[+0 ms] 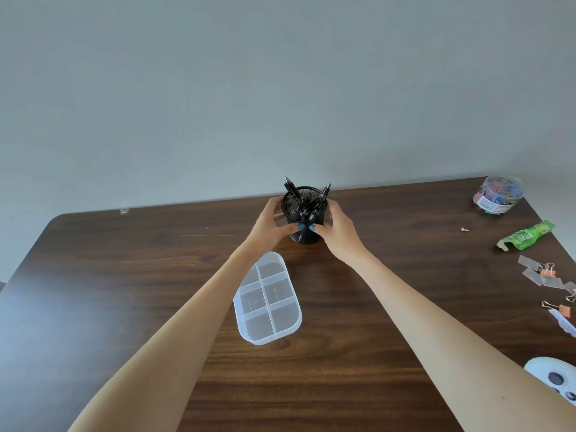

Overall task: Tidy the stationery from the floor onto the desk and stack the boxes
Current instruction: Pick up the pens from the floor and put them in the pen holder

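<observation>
A black mesh pen holder with several black pens stands on the dark wooden desk near its far edge. My left hand grips its left side and my right hand grips its right side, the thumbs meeting at the front. A clear plastic box with several compartments lies on the desk nearer to me, between my forearms, with nothing in it that I can make out.
At the far right stands a clear tub of coloured binder clips. A green wrapper, loose binder clips with clear tabs and a white object lie along the right edge. A grey wall rises behind the desk.
</observation>
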Motion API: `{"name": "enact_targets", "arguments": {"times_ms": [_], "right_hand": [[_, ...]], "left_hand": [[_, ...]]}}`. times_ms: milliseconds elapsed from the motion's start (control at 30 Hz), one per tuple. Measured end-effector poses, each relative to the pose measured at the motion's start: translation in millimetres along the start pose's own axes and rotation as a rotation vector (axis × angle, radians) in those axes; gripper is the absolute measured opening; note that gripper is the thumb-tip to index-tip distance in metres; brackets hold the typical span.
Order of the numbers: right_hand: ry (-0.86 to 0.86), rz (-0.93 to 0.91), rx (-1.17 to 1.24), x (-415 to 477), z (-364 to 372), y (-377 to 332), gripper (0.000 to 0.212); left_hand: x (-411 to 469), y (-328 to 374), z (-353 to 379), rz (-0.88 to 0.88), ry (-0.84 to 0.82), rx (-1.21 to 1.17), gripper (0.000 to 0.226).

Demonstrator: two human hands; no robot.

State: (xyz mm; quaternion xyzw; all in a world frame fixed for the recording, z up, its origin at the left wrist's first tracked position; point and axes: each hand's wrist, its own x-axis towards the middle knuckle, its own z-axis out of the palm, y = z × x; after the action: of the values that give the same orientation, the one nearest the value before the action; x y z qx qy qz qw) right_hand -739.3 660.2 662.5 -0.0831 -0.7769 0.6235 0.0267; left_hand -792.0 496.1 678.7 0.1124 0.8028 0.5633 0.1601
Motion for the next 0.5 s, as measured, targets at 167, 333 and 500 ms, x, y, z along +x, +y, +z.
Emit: {"name": "enact_targets", "arguments": {"times_ms": [167, 333, 500], "right_hand": [[0.049, -0.011, -0.104, 6, 10, -1, 0.047], [0.084, 0.026, -0.226, -23, 14, -3, 0.040], [0.057, -0.035, -0.596, -81, 20, -24, 0.040]], "left_hand": [[2, -5, -7, -0.042, 0.040, 0.089, 0.063], [-31, -6, -14, -0.097, 0.080, 0.235, 0.053], [-87, 1, -35, -0.033, 0.086, 0.474, 0.037]]}}
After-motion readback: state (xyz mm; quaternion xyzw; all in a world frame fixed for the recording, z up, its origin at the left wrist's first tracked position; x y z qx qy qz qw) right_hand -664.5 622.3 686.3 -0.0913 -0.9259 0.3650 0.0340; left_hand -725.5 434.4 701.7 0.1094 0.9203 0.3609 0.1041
